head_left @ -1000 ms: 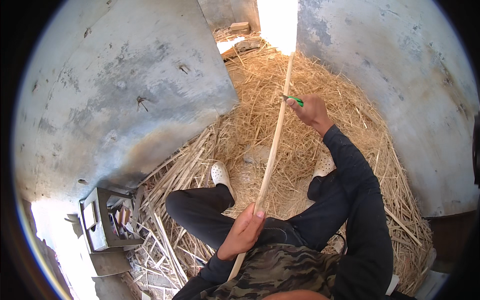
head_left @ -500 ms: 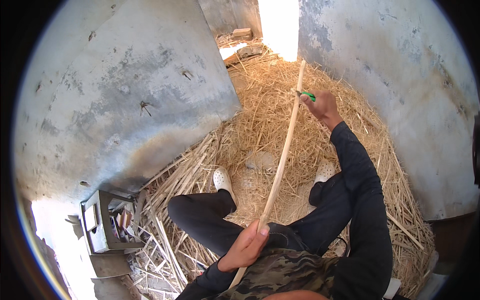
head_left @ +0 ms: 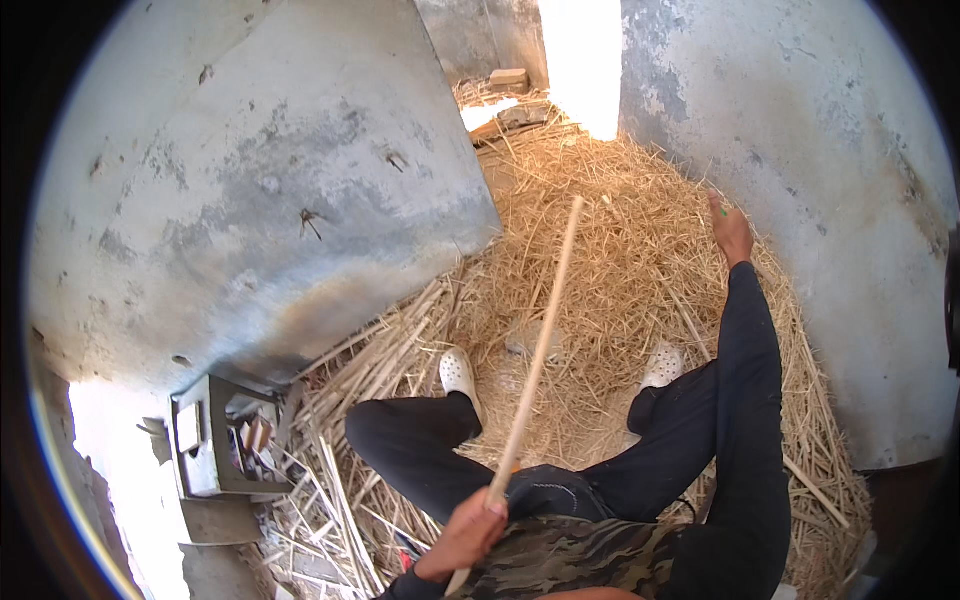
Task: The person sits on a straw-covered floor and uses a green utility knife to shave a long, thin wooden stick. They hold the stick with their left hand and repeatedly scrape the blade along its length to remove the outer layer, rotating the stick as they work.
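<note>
A pale wooden stick [head_left: 543,350] slanted over the straw [head_left: 620,250], its lower part held by the left hand [head_left: 470,535], whose fingers were closed around it. Well to the right of the stick and apart from it, the right hand [head_left: 733,232] was curled around a green tool [head_left: 725,212], of which only a sliver showed. One white shoe [head_left: 458,376] lay left of the stick, another [head_left: 663,365] right; a grey box [head_left: 205,468] stood well to its left.
</note>
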### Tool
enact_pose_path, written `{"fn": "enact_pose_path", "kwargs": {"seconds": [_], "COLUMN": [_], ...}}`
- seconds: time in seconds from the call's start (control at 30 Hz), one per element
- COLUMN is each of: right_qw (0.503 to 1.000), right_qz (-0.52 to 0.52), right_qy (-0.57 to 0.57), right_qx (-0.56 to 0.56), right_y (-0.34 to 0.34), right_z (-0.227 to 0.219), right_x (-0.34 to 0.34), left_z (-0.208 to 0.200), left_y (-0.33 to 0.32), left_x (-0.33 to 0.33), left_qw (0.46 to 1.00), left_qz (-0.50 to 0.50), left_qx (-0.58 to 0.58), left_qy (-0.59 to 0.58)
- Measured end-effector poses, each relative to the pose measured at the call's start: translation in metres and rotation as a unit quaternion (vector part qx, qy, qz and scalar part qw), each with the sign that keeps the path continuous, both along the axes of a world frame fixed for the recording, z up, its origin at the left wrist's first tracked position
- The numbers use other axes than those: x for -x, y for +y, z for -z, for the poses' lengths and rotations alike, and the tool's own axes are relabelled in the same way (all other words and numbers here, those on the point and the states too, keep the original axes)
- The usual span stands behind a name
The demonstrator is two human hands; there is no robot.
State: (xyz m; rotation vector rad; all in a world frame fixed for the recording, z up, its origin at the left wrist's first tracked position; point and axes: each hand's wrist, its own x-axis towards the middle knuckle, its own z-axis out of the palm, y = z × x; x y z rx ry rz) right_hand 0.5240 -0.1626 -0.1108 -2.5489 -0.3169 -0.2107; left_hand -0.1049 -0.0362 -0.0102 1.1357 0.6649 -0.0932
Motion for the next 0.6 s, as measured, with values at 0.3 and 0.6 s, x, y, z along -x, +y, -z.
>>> {"fn": "enact_pose_path", "kwargs": {"seconds": [0.3, 0.6], "right_qw": [0.893, 0.893], "right_qz": [-0.438, -0.411], "right_qy": [-0.101, -0.158], "right_qx": [-0.028, -0.095], "right_y": [0.077, 0.094], "right_z": [-0.069, -0.061], "right_x": [0.222, 0.223], "left_z": [-0.006, -0.015], "left_y": [0.029, 0.024], "left_x": [-0.089, -0.087], "left_qw": [0.994, 0.994], "left_qz": [0.032, 0.03], "left_qx": [-0.075, -0.042], "left_qy": [-0.075, -0.101]}}
